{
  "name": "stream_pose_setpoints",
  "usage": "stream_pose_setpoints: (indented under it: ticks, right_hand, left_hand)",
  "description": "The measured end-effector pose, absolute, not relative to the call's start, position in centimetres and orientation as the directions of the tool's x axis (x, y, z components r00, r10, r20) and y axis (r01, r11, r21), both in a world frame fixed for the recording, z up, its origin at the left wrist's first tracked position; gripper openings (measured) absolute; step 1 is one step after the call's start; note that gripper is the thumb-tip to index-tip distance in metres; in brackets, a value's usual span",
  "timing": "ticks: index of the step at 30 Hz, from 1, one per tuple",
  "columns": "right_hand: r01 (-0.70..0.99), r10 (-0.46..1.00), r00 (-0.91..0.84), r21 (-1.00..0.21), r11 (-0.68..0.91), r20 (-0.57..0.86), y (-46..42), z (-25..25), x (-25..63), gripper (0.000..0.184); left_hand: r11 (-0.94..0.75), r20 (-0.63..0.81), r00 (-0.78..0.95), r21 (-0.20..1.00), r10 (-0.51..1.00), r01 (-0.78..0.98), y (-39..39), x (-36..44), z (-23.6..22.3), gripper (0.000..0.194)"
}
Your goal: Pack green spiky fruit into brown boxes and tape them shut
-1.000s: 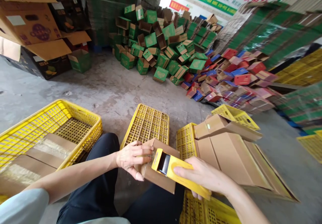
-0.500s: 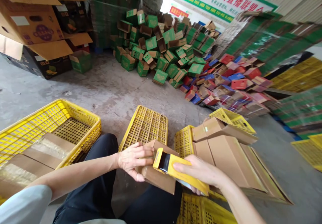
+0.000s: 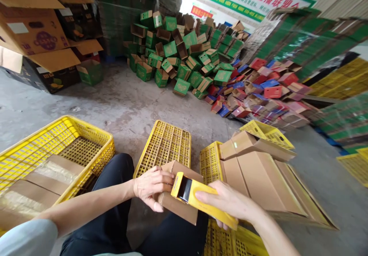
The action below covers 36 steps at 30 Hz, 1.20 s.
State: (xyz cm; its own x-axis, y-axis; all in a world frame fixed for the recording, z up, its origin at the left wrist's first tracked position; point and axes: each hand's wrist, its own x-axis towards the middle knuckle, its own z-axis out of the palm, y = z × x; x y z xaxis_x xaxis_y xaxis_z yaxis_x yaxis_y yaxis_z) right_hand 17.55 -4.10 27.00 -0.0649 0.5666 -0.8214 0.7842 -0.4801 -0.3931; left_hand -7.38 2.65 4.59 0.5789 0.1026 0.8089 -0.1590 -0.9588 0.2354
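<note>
A brown cardboard box (image 3: pixel 181 207) is propped above my legs, one end toward my left hand (image 3: pixel 153 185). That hand's fingers curl over the box's end, with the thumb lower at its side. In my right hand (image 3: pixel 230 197) is a yellow tape dispenser (image 3: pixel 208 207), gripped around its body with the thumb on top. The dispenser's dark front opening lies over the box, close to my left fingertips. Whether tape is stuck to the box there cannot be seen.
At left, a yellow crate (image 3: pixel 110 141) holds taped cardboard boxes (image 3: pixel 61 168). An upturned yellow crate (image 3: pixel 166 143) sits ahead. Flattened cardboard (image 3: pixel 264 179) leans over crates at right. Green boxes (image 3: pixel 181 87) and red and blue boxes (image 3: pixel 273 92) are heaped across the floor beyond.
The dispenser, the box and both hands have shifted slightly left and down in the picture. The view itself has moved a little. Both grips stay the same.
</note>
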Motion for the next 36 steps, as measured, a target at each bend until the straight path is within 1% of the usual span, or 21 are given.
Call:
stream_pose_setpoints:
  ticks: [3,6,9,12,16,19,21,23,26,28,31,36]
  right_hand:
    - [0.787,0.571,-0.074,-0.400,-0.470,-0.818,-4.6,27.0,18.4,0.056]
    - [0.777,0.544,-0.012,-0.351,-0.523,-0.839,-5.4,27.2,19.9,0.059]
    - [0.763,0.567,0.048,-0.336,-0.552,-0.822,-6.0,27.4,21.1,0.062]
    - [0.765,0.590,0.060,-0.343,-0.545,-0.805,-6.3,27.3,21.5,0.060]
    - [0.754,0.595,0.064,-0.352,-0.555,-0.802,-6.1,26.7,21.6,0.061]
    - [0.750,0.594,0.036,-0.371,-0.548,-0.804,-5.9,26.3,21.8,0.063]
    - [0.751,0.592,0.010,-0.385,-0.537,-0.806,-5.7,26.3,21.8,0.065]
    - [0.751,0.587,-0.006,-0.391,-0.532,-0.810,-5.7,26.3,21.7,0.066]
    - [0.746,0.583,0.008,-0.384,-0.545,-0.812,-5.8,26.2,21.8,0.066]
    - [0.736,0.580,0.013,-0.385,-0.557,-0.814,-6.0,26.1,21.9,0.065]
    - [0.716,0.581,0.002,-0.405,-0.569,-0.814,-6.2,25.8,22.2,0.066]
    - [0.676,0.597,-0.033,-0.458,-0.577,-0.801,-7.0,25.4,22.9,0.071]
  left_hand:
    - [-0.959,0.805,0.583,0.239,0.109,-0.151,2.8,-7.7,4.4,0.072]
    - [-0.959,0.781,0.610,0.257,0.136,-0.116,3.1,-8.0,4.3,0.069]
    - [-0.957,0.765,0.624,0.277,0.163,-0.090,3.3,-7.9,4.2,0.070]
    - [-0.953,0.754,0.631,0.294,0.182,-0.077,3.1,-7.8,4.3,0.071]
    - [-0.958,0.658,0.731,0.287,0.180,-0.023,3.1,-8.1,5.1,0.078]
    - [-0.954,0.596,0.782,0.298,0.182,-0.005,3.1,-8.3,6.2,0.083]
    - [-0.956,0.599,0.782,0.293,0.173,-0.013,2.8,-8.1,7.2,0.083]
    - [-0.964,0.608,0.782,0.262,0.138,-0.034,2.2,-7.6,8.3,0.081]
    - [-0.978,0.563,0.822,0.208,0.090,-0.035,1.1,-6.7,9.8,0.084]
    - [-0.981,0.535,0.841,0.193,0.081,-0.028,0.6,-6.3,10.5,0.087]
    - [-0.979,0.549,0.833,0.199,0.069,-0.050,0.8,-6.1,10.8,0.088]
    - [-0.959,0.588,0.808,0.246,0.033,-0.139,2.5,-6.0,10.4,0.088]
